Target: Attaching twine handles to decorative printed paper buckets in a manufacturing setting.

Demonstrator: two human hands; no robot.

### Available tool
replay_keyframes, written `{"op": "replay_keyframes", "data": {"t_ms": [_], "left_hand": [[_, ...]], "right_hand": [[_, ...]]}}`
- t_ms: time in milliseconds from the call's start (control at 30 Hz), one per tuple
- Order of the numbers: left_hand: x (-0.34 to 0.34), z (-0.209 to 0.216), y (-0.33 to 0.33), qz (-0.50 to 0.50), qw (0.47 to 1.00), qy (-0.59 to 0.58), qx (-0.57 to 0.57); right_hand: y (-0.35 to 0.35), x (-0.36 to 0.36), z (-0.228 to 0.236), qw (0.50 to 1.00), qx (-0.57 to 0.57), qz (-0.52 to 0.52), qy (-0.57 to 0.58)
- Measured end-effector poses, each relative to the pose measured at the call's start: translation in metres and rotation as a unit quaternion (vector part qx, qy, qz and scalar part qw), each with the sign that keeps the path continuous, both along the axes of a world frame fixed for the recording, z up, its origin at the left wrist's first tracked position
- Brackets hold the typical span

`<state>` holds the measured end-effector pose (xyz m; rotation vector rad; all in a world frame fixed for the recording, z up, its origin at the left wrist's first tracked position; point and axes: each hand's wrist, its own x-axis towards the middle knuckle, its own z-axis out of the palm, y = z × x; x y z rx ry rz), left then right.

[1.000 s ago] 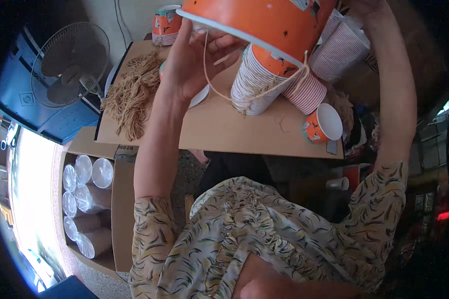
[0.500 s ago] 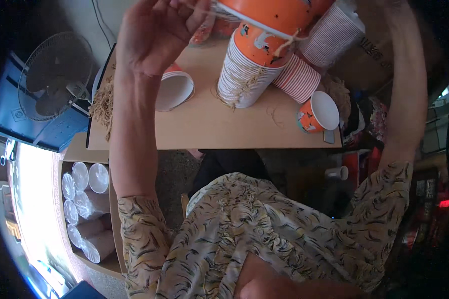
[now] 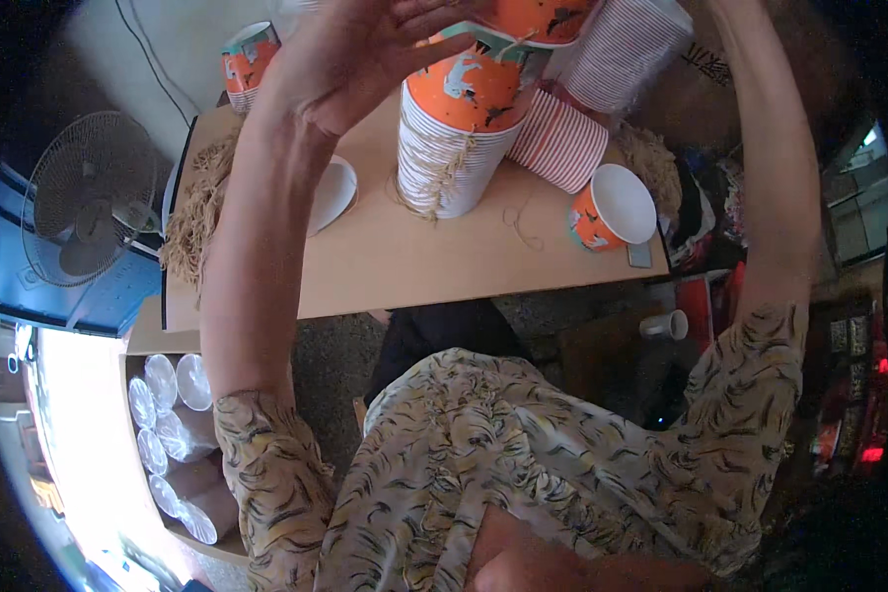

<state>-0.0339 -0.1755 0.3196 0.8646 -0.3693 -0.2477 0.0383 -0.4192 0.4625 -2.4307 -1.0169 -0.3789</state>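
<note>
My left hand (image 3: 365, 64) is raised at the top, fingers spread, in front of the tall stack of orange paper cups (image 3: 459, 158); whether the thumb touches the stack's top cup, I cannot tell. The stack stands rims down, its many white rims showing below one orange side, with knotted twine (image 3: 449, 173) hanging down it. Above its top is another orange cup (image 3: 538, 18), cut by the picture's edge, with a bit of twine at its rim. My right forearm (image 3: 775, 148) reaches up on the right; its hand lies beyond the upper edge.
On the table (image 3: 395, 266) a striped cup stack (image 3: 559, 143) lies beside a single orange cup (image 3: 612, 209). A white-rimmed stack (image 3: 627, 49) leans behind. Twine bundles (image 3: 202, 222) hang at the left edge, near a fan (image 3: 94, 197). A carton (image 3: 143, 340) holds plastic-wrapped stacks.
The large orange cup held at the top has moved up and away, mostly out of the picture. My left hand has shifted slightly right and its fingers are spread. The whole view has shifted a little.
</note>
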Motion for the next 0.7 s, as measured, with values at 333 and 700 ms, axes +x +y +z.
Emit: {"op": "replay_keyframes", "data": {"t_ms": [333, 700], "left_hand": [[0.023, -0.043, 0.006, 0.019, 0.995, 0.006, 0.094], [0.018, -0.085, 0.012, -0.007, 0.996, 0.025, 0.084]], "right_hand": [[0.003, 0.028, -0.031, 0.998, 0.002, -0.016, 0.067], [0.021, 0.025, -0.062, 0.994, -0.05, -0.05, 0.084]]}}
